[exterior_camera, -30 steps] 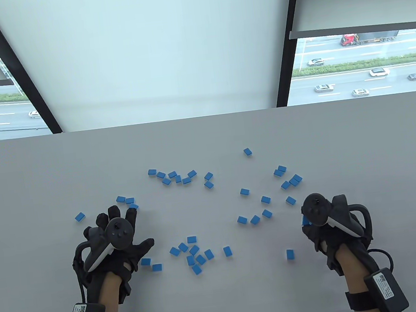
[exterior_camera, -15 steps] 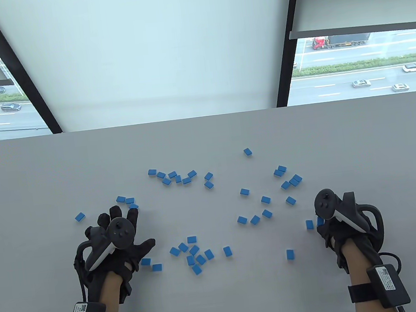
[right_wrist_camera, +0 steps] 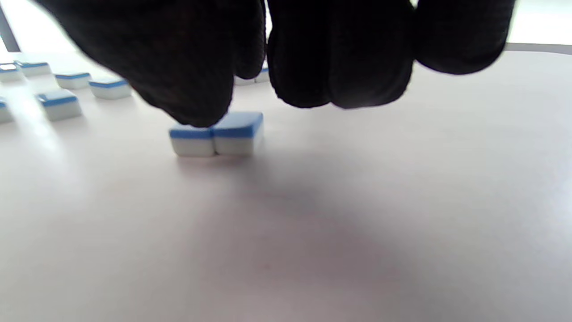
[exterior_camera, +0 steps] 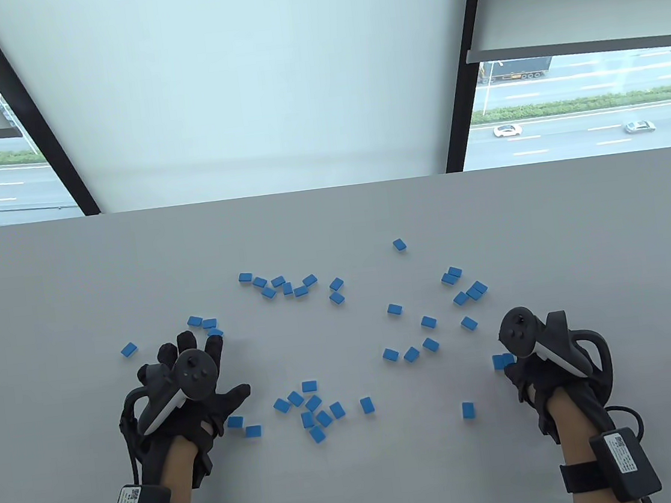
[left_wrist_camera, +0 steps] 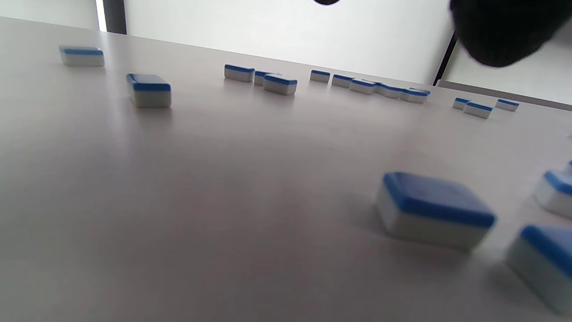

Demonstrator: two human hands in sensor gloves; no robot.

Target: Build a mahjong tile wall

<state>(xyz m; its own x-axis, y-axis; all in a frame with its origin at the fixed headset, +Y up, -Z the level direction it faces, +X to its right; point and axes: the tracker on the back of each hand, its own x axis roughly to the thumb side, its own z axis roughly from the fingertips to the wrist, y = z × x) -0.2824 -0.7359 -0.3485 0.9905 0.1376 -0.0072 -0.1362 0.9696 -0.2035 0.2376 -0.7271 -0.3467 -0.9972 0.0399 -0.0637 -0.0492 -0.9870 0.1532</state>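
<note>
— Tiles (exterior_camera: 305, 409) with blue backs lie all over the grey table (exterior_camera: 332, 221). Where is the wall?

— Only a tiny start shows. Two tiles (right_wrist_camera: 216, 134) sit side by side, touching along one edge, blue side up, white below. In the table view this pair (exterior_camera: 503, 361) lies just left of the right hand (exterior_camera: 535, 356).

— Is the right hand holding the pair?

— One dark fingertip (right_wrist_camera: 196, 98) rests on the top of the left tile of the pair. The other fingers (right_wrist_camera: 344, 67) hang curled just above the table, a little to the right of the pair. The finger seems to press on the tile, not wrap round it. So the right hand looks loose — it grasps nothing.

— And the left hand (exterior_camera: 191, 395)?

— It lies flat on the table, far to the left of the pair, with fingers spread and straight. It holds nothing. A black tracker (exterior_camera: 192, 374) sits on its back.

— Which tiles are near the pair?

— One single tile (exterior_camera: 468, 410) lies alone, a bit nearer to the person than the pair and to its left. Three tiles (exterior_camera: 410, 352) lie further left of the pair. A small bunch (exterior_camera: 467, 288) lies beyond the pair, toward the window (exterior_camera: 585, 108).

— And the rest?

— A heap sits far left of the pair, close to the thumb of the left hand. A crooked line of tiles (exterior_camera: 282, 285) lies far beyond that heap. One tile (exterior_camera: 129, 349) sits alone past the left hand, farthest from the pair.
</note>
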